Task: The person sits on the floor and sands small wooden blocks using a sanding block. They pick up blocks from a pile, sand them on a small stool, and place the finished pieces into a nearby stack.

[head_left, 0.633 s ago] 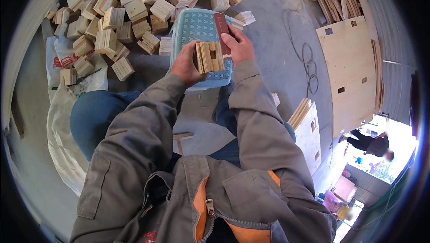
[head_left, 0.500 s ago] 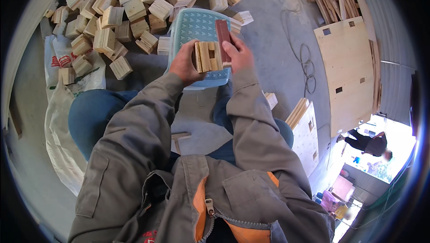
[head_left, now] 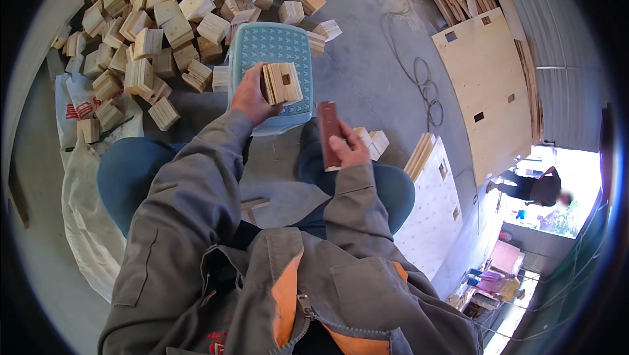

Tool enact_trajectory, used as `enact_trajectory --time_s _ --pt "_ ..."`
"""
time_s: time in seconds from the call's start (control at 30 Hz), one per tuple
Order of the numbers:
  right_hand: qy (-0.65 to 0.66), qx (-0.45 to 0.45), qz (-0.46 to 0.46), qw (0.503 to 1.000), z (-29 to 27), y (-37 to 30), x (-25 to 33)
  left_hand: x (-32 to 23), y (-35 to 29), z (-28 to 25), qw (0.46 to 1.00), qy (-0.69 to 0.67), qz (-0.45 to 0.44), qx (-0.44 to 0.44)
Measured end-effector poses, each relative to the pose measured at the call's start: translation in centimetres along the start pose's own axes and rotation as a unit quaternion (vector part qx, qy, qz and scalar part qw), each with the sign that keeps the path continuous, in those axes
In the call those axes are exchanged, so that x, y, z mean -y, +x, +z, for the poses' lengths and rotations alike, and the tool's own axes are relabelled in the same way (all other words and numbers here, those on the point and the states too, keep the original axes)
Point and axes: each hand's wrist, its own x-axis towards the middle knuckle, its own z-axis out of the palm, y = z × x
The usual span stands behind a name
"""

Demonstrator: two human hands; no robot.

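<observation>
Two items held, fingers closed: L hand (head_left: 249, 98) round wood block (head_left: 278, 88) near R edge of stool (head_left: 272, 42) (contact unclear), R hand (head_left: 355, 152) on red-brown bar (head_left: 329, 133). Slack L grip could drop block.

R hand (head_left: 352, 152) has pulled the red-brown bar (head_left: 329, 132) off the side of the wood block (head_left: 280, 83). Bar & block touched a sec ago; now there's a clear gap btwn them. Bar is past the stool's (head_left: 274, 44) R edge, back twd the body, in front of the R lower leg. R sleeve (head_left: 359, 204) is drawn in closer too. W/ the bar gone, more of the stool top shows, and the block's R edge is uncovered. Block, in L hand (head_left: 250, 97), leans a bit more left. Two loose blocks (head_left: 375, 142) by the R knee (head_left: 394, 191) show better. Whole view's swung: pile (head_left: 167, 34) & stool sit further left in frame.
</observation>
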Motion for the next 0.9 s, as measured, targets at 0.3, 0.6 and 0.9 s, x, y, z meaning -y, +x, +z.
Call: enact_trajectory --time_s 0.3,0.6,0.9 --pt "-0.03 -0.048 -0.039 0.998 0.1 0.6 1.5 -6.3 1.2 -2.8 0.968 0.249 0.035 -0.026" --pt "-0.113 -0.04 -0.044 0.992 2.1 2.0 -0.8 -7.0 1.5 -3.2 0.937 0.346 0.005 0.045" --pt "-0.277 -0.019 -0.249 0.928 6.3 3.5 0.6 -6.6 1.7 -2.4 0.942 0.331 -0.044 0.033"
